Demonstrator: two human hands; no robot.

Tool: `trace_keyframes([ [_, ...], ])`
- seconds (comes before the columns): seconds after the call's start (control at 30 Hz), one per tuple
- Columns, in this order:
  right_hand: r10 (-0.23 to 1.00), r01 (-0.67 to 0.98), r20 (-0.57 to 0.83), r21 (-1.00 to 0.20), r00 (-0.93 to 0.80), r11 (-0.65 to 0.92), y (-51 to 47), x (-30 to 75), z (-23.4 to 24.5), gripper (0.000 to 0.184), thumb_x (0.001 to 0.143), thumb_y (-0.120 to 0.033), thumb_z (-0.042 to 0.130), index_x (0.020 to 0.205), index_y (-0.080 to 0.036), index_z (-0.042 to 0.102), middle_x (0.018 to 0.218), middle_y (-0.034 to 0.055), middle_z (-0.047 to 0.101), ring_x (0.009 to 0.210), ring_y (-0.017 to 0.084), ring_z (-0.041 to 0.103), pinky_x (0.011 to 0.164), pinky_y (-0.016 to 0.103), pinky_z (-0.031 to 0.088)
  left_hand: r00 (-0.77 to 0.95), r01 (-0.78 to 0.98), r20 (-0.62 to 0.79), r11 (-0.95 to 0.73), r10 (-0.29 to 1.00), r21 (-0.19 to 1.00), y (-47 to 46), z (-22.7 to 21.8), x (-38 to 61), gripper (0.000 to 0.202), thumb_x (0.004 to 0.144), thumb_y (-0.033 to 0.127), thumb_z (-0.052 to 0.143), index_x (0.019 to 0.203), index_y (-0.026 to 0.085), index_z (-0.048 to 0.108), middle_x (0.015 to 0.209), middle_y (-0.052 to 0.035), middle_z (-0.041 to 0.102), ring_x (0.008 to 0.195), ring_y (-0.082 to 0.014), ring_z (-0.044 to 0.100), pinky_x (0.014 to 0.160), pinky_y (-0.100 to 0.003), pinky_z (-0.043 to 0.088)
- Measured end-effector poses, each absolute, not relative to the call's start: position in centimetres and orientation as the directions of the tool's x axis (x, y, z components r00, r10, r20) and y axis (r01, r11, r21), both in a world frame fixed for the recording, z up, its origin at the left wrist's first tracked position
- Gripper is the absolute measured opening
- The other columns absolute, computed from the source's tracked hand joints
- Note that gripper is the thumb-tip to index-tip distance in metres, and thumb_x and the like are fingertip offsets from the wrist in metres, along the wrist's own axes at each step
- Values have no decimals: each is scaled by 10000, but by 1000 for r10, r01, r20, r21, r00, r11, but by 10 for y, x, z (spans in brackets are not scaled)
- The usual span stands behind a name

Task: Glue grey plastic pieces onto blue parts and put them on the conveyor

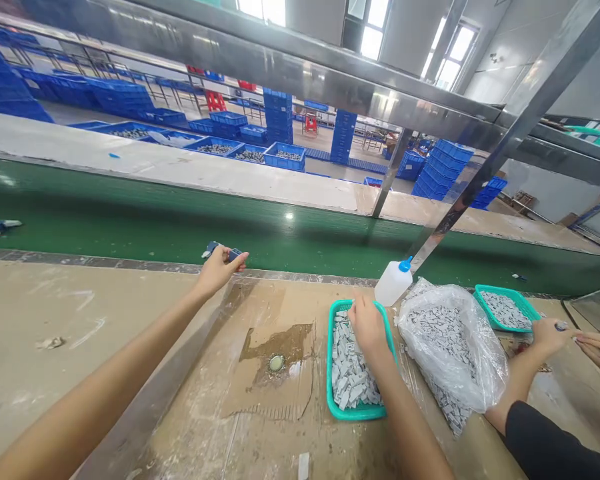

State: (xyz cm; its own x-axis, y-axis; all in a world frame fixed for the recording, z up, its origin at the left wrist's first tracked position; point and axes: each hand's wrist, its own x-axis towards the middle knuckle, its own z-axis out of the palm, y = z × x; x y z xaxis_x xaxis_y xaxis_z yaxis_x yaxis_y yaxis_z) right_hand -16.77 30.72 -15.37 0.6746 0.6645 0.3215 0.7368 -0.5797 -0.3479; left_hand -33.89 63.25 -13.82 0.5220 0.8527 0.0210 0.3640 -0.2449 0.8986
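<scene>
Nearest the lens, two bare forearms stretch out over a scuffed worktable (55, 333), seen through my remote head view. Left hand (219, 270), far forward at the table's edge beside the green conveyor belt (180, 227), has thumb and fingers pinched on a small blue part (235, 254), whose ends stick out on either side of the grip. Right hand (367, 327) rests, back up, in a teal basket (355, 415) of grey parts (350, 380), with its fingers curled down into the pile; I cannot tell whether they hold anything.

Just behind the basket stands a white bottle (391, 285) with a blue cap, tilted. Beside the basket on the right lies a clear plastic bag (455, 347) stuffed with more grey pieces, and past it a second teal basket (497, 289). A co-worker's hands (550, 333) meet at the right edge. Stained cardboard (270, 387) covers the table to the basket's left. Blue crates (280, 155) stack up beyond the belt.
</scene>
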Motion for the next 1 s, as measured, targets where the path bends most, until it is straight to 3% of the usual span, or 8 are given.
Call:
trace_keyframes([
  [0.07,631,708,333,-437,700,-555,301,-164,-148,240,872,-116,475,1006,-159,671,879,72,677,770,170,652,692,264,500,582,190,-102,-13,807,982,606,-138,-360,557,654,622,736,848,182,455,717,6,508,645,-144,495,619,-256,417],
  [0.2,569,600,300,-652,765,-463,287,-173,-132,235,920,-271,475,992,-123,642,788,71,703,680,167,687,648,281,557,665,66,-275,312,694,948,550,-143,-399,695,557,703,779,908,133,593,750,-22,523,643,-117,443,590,-236,396],
  [0.3,559,267,140,-951,817,-153,280,-201,-118,262,865,-402,611,925,-147,621,720,53,712,688,207,722,647,326,597,688,-35,-333,489,645,872,520,-146,-414,697,510,593,875,977,121,662,775,-39,556,670,-119,467,602,-225,411],
  [0.37,604,41,40,-999,796,13,277,-228,-114,304,795,-423,711,940,-165,641,771,56,730,766,235,737,701,367,613,688,-55,-323,490,650,870,508,-148,-418,598,517,515,902,906,113,690,765,-47,570,653,-110,465,580,-212,391],
  [0.47,654,5,-8,-1000,757,-18,278,-269,-117,331,818,-415,698,1044,-174,690,907,84,752,816,232,739,748,389,619,672,-64,-296,451,679,890,497,-153,-420,527,523,509,892,809,114,693,779,-78,620,665,-134,514,600,-230,406],
  [0.67,674,520,253,-824,694,-226,292,-315,-151,237,916,-296,584,1067,-219,749,968,78,742,868,187,698,783,332,579,609,64,-172,168,774,984,494,-165,-424,332,621,411,792,812,160,688,859,-91,700,836,-231,626,834,-347,477],
  [0.83,698,731,409,-638,588,-242,305,-317,-172,244,935,-236,576,1119,-174,724,981,93,746,863,172,707,791,312,577,704,45,-190,224,684,974,499,-168,-429,271,689,349,754,839,143,663,838,-80,694,780,-180,633,789,-306,476],
  [1.0,731,804,440,-540,522,-248,312,-320,-176,226,941,-236,568,1058,-154,744,956,103,759,848,190,721,798,339,591,735,-47,-155,277,660,960,499,-167,-430,269,738,326,731,894,120,656,847,-72,670,790,-156,611,791,-294,465],
])
